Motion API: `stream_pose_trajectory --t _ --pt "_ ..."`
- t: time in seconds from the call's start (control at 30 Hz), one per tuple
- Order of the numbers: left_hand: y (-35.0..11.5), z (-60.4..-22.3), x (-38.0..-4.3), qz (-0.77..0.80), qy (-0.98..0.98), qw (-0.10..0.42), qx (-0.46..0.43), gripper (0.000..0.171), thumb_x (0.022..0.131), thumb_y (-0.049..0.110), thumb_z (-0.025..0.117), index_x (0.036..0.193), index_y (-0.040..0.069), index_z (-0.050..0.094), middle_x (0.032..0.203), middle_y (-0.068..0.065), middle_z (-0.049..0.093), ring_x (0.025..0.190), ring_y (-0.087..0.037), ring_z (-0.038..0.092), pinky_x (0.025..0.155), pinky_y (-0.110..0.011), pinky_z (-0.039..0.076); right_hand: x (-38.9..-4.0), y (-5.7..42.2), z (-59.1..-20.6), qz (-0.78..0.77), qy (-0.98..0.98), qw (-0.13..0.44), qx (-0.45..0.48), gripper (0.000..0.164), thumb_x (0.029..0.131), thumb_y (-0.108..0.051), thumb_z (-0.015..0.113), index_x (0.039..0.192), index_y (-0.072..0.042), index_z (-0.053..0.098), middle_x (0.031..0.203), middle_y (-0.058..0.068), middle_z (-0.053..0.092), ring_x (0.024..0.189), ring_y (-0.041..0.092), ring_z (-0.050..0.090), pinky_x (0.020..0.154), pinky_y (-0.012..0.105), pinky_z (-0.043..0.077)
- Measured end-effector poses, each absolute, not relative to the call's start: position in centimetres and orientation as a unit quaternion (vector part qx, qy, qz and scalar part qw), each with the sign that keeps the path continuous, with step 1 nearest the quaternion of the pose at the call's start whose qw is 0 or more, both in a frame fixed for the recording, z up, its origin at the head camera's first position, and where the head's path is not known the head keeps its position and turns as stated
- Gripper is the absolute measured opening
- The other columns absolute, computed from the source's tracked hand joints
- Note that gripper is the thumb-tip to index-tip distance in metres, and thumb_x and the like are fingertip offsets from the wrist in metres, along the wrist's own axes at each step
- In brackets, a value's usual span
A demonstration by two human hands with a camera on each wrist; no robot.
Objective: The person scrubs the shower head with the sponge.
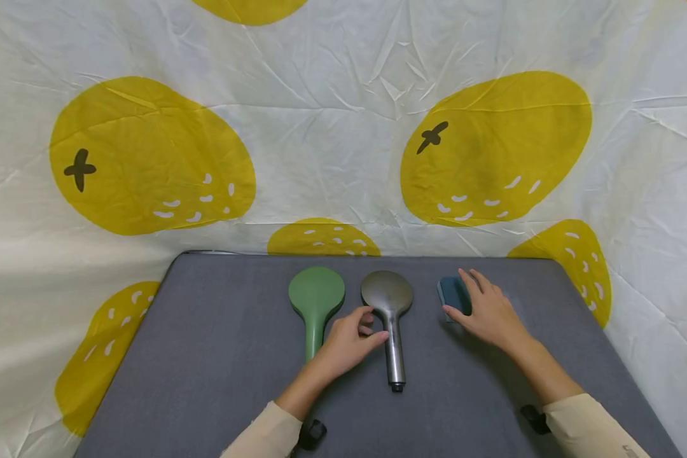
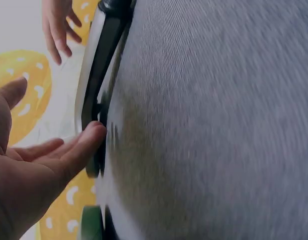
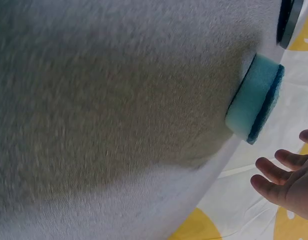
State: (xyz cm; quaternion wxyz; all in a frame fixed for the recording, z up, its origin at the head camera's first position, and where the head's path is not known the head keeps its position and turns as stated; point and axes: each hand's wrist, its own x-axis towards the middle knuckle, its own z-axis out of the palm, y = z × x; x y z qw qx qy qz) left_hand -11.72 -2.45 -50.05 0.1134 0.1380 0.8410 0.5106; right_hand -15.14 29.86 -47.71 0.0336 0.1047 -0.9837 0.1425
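Note:
A grey metallic shower head lies on the table, its handle towards the person. My left hand is at its neck and handle, fingers loosely bent and thumb apart; in the left wrist view a fingertip overlaps the dark underside of the shower head. To the left lies a green shower head, its lower handle hidden behind my left hand. On the right my right hand hovers with spread fingers over a blue sponge. The right wrist view shows the sponge with a pale teal body and darker layer, fingers apart from it.
Dark grey cloth covers the table. Behind it hangs a white sheet printed with yellow fruit shapes, also falling past both sides. Black straps sit at both wrists, below the beige sleeves.

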Motion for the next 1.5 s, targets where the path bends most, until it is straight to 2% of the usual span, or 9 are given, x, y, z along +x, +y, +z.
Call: stream_pose_trajectory --t 0.13,0.33,0.5,0.77,0.93,1.2,1.4,1.5 --pt "-1.8 -50.3 -11.9 0.552 0.816 0.140 0.100 0.067 0.095 0.039 0.075 0.146 0.000 0.052 0.129 -0.019 0.070 0.110 -0.031 0.071 0.086 -0.042 0.061 -15.4 30.2 -47.7 0.144 -0.983 0.022 0.109 0.093 0.094 -0.050 0.072 0.159 0.001 0.031 0.156 0.036 0.035 0.129 0.064 0.043 0.099 0.080 0.039" --pt "-0.9 -50.2 -12.2 0.626 0.753 0.199 0.043 0.075 0.097 0.030 0.075 0.150 -0.009 0.040 0.125 -0.024 0.069 0.106 -0.035 0.072 0.085 -0.046 0.062 -15.7 30.3 -47.5 0.155 -0.982 0.007 0.105 0.096 0.094 -0.052 0.071 0.159 0.004 0.028 0.155 0.037 0.035 0.130 0.063 0.042 0.100 0.078 0.038" --pt "-0.3 -50.3 -12.4 0.679 0.698 0.230 -0.002 0.075 0.098 0.025 0.074 0.149 -0.016 0.036 0.122 -0.028 0.070 0.102 -0.037 0.073 0.082 -0.047 0.064 -16.0 30.2 -47.9 0.182 -0.980 -0.009 0.076 0.100 0.094 -0.054 0.070 0.159 0.008 0.025 0.152 0.041 0.034 0.131 0.063 0.040 0.102 0.077 0.038" --pt "0.3 -50.6 -12.5 0.706 0.665 0.239 -0.046 0.058 0.100 0.027 0.071 0.138 -0.013 0.053 0.116 -0.021 0.072 0.096 -0.035 0.075 0.082 -0.044 0.065 -16.4 30.7 -48.9 0.213 -0.976 -0.035 0.035 0.108 0.094 -0.058 0.068 0.157 0.014 0.019 0.149 0.046 0.030 0.131 0.063 0.037 0.101 0.077 0.039" --pt "0.8 -50.7 -12.6 0.717 0.649 0.243 -0.065 0.049 0.099 0.027 0.071 0.128 -0.011 0.060 0.106 -0.014 0.071 0.087 -0.025 0.075 0.076 -0.038 0.065 -16.5 31.0 -49.0 0.216 -0.975 -0.039 0.034 0.107 0.095 -0.059 0.066 0.157 0.015 0.019 0.147 0.047 0.031 0.129 0.064 0.039 0.100 0.077 0.040" --pt "1.3 -50.4 -12.4 0.724 0.640 0.247 -0.071 0.045 0.099 0.025 0.071 0.123 -0.012 0.065 0.095 -0.007 0.068 0.078 -0.016 0.068 0.075 -0.034 0.064 -16.3 31.0 -48.9 0.221 -0.973 -0.058 0.026 0.107 0.095 -0.060 0.065 0.157 0.015 0.018 0.147 0.048 0.030 0.129 0.065 0.039 0.099 0.077 0.040" --pt "1.5 -50.3 -12.3 0.741 0.618 0.255 -0.070 0.040 0.100 0.024 0.069 0.119 -0.011 0.067 0.090 -0.006 0.067 0.078 -0.017 0.066 0.081 -0.040 0.064 -16.4 30.9 -49.4 0.220 -0.973 -0.062 0.018 0.109 0.094 -0.062 0.065 0.156 0.016 0.019 0.143 0.047 0.034 0.125 0.063 0.042 0.096 0.075 0.043" --pt "1.6 -50.3 -12.2 0.748 0.607 0.259 -0.069 0.039 0.101 0.023 0.069 0.119 -0.011 0.067 0.090 -0.007 0.066 0.079 -0.017 0.066 0.080 -0.039 0.064 -16.5 30.6 -49.5 0.215 -0.975 -0.063 0.011 0.110 0.094 -0.063 0.065 0.155 0.018 0.020 0.139 0.046 0.036 0.123 0.061 0.043 0.095 0.074 0.044"
